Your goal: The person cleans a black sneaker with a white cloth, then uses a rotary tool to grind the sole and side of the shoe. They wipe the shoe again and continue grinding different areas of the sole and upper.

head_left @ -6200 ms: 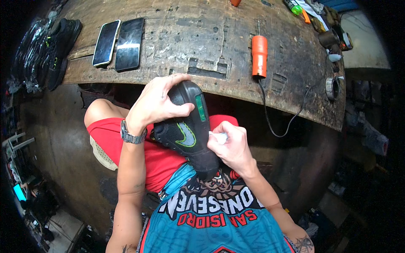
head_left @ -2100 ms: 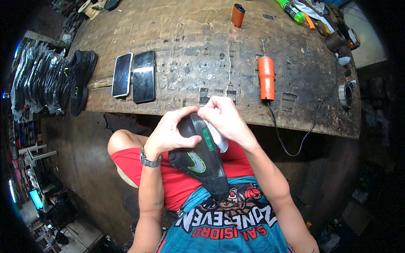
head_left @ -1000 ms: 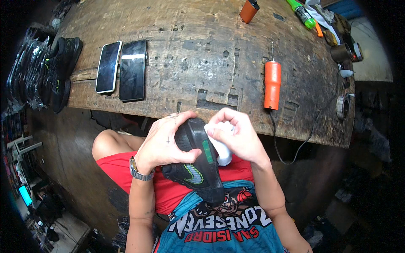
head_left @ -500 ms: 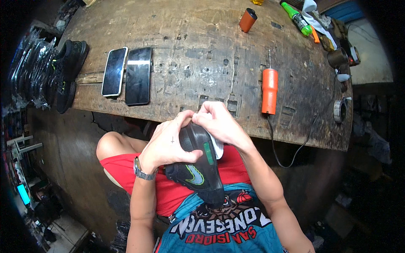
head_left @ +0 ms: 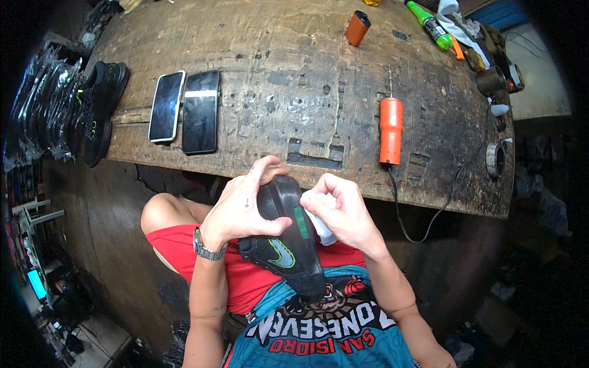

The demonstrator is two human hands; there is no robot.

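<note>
Black shoe (head_left: 297, 260) is located over the red shorts (head_left: 175, 238), gripped by the left hand (head_left: 244, 205), thumb and fingers spread around its far end. At its right edge, the right hand (head_left: 343, 214) pinches a white cloth (head_left: 323, 231); farther right, an orange tool (head_left: 391, 132) lies on the bench (head_left: 257, 132).

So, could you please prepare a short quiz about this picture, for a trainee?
1. What does the right hand hold beside the black shoe with a green sole inset, which the left hand grips?
2. True or false: the orange cylindrical tool with a black cord lies to the right of the black rectangular phone.
3. Which arm wears the silver metal-link watch? A) Right. B) Left. C) Neither.

Key:
1. A white, cloth-like piece.
2. True.
3. B.
</note>
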